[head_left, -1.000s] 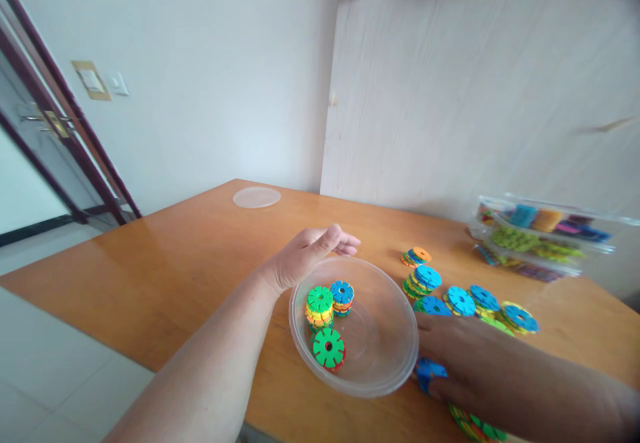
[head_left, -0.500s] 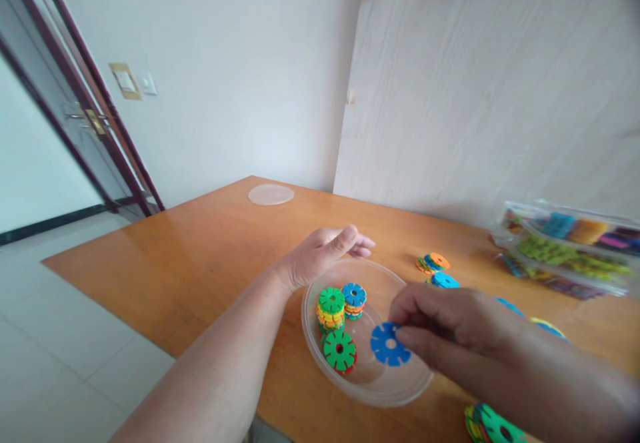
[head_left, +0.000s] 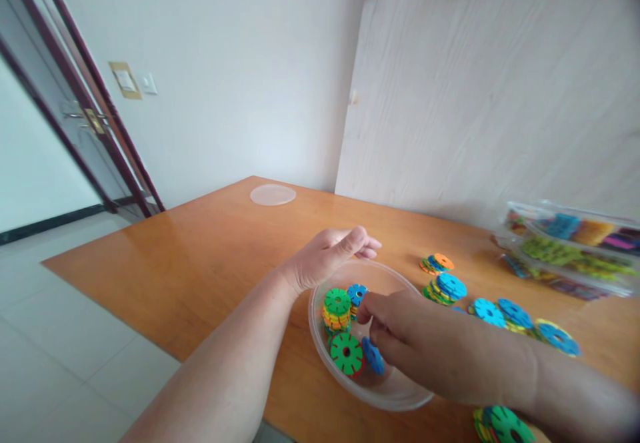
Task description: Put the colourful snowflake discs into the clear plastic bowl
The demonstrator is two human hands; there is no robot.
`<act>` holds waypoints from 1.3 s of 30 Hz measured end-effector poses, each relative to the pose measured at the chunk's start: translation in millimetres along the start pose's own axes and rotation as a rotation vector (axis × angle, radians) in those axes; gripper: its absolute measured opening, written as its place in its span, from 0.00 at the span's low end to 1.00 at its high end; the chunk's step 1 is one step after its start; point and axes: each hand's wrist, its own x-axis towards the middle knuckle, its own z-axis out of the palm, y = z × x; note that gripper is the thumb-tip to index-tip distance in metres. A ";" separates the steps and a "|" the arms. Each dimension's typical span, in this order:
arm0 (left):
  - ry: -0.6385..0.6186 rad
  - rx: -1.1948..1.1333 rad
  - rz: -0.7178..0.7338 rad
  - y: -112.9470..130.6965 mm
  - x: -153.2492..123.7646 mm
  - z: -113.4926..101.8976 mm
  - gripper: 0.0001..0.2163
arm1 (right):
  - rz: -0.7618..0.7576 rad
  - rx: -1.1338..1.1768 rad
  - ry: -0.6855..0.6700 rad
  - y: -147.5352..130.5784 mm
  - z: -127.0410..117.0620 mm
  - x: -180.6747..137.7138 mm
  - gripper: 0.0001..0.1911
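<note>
A round clear plastic tub (head_left: 320, 363) stands on the table, holding a stack of green, yellow and orange slotted discs (head_left: 337, 301), a stack topped with blue (head_left: 357, 293) and a green disc (head_left: 347, 354) over a red one. My left hand (head_left: 340, 253) is at the tub's far left rim, fingers stretched out and thumb raised, gripping nothing visible. My right hand (head_left: 400, 329) is inside the tub, fingers closed. A tilted blue slotted disc (head_left: 373, 356) is at its fingertips, beside the green disc, partly hidden; the exact grip is covered by the hand.
More slotted discs lie right of the tub: an orange-topped pile (head_left: 437, 263), blue-topped piles (head_left: 450, 286) and a green-topped pile (head_left: 507, 423) near the front. Clear boxes of coloured pieces (head_left: 575, 249) stand at the back right. A clear round lid (head_left: 273, 195) lies far back.
My right hand has moved left and lower into the tub, bringing the blue disc beside the green one and tilting it. My left hand has stayed by the rim.
</note>
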 end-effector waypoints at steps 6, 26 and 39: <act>0.004 0.004 0.002 0.1 0.6 -0.5 0.39 | -0.120 -0.067 -0.093 7.5 -0.9 8.4 0.12; 0.012 0.000 0.001 2.1 -0.3 0.0 0.40 | -0.182 -0.233 -0.229 0.9 -3.8 20.4 0.10; 0.025 -0.007 0.002 4.6 -1.7 1.3 0.40 | -0.124 0.171 -0.141 -0.5 -21.2 10.3 0.09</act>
